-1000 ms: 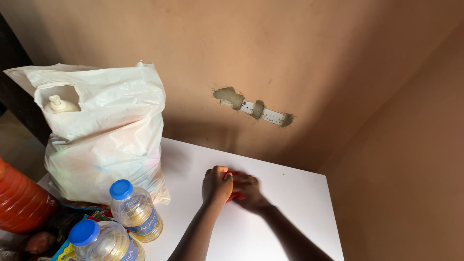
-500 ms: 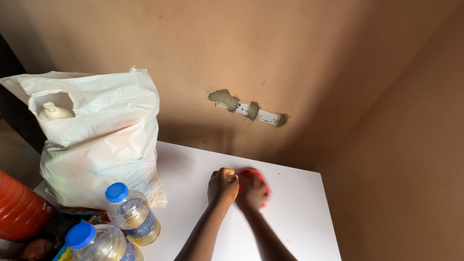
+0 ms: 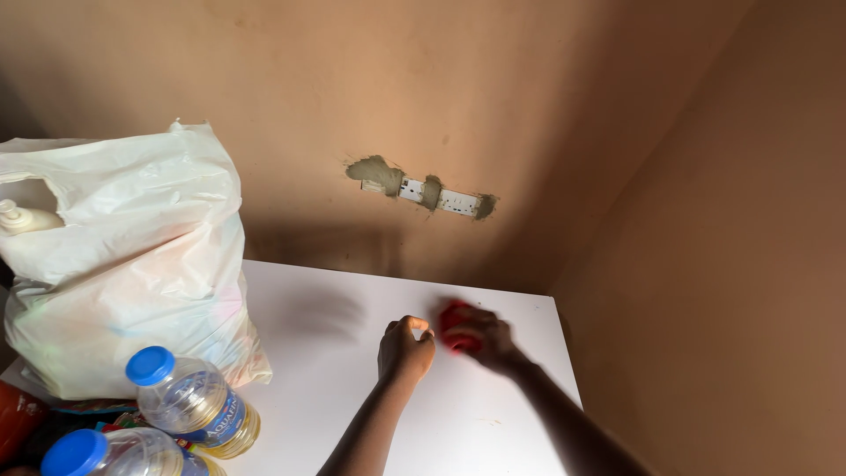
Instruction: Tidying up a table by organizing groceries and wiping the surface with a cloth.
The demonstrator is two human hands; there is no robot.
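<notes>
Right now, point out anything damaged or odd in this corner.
The white socket strip on the back wall sits tilted, held by rough grey cement patches, unpainted against the tan wall. On the white table, nothing is spilled; the right hand presses a red object, too blurred to identify.

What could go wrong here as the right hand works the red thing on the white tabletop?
The right hand with the red object is near the table's far right edge, so it might slip off. The blue-capped bottles crowd the front left corner beside the full white plastic bag; a nudge might topple them.
</notes>
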